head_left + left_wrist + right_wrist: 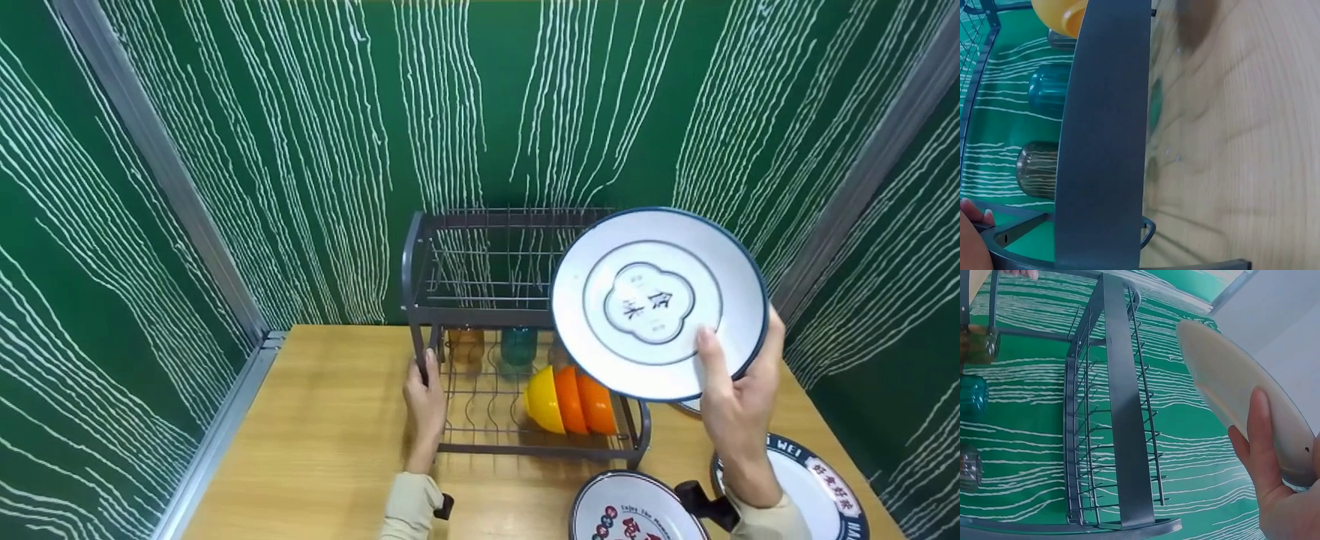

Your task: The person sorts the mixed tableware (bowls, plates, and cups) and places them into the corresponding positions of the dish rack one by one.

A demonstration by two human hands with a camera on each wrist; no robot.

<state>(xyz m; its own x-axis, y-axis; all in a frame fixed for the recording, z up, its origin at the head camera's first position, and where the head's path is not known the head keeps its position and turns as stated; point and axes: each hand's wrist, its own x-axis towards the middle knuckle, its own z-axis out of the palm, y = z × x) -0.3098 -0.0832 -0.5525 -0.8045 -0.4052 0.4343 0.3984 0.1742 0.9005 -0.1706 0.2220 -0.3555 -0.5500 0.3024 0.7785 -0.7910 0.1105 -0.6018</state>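
My right hand (739,412) holds a white plate (651,300) with a dark blue rim, tilted up at the right of a two-tier dish rack (480,316). The thumb lies on the plate's printed face; fingers support its pale back in the right wrist view. My left hand (426,405) grips the rack's left side post. On the lower tier, a yellow bowl (544,401) and two orange bowls (596,405) stand on edge in a row. Behind them are an amber cup (466,346) and a teal cup (519,346). The plate hides the rack's upper right part.
On the wooden table (322,435), a dark-rimmed white dish with red print (630,514) lies in front of the rack. Another plate with a lettered dark rim (802,480) lies at right. Green walls with white lines (315,150) enclose the back and sides.
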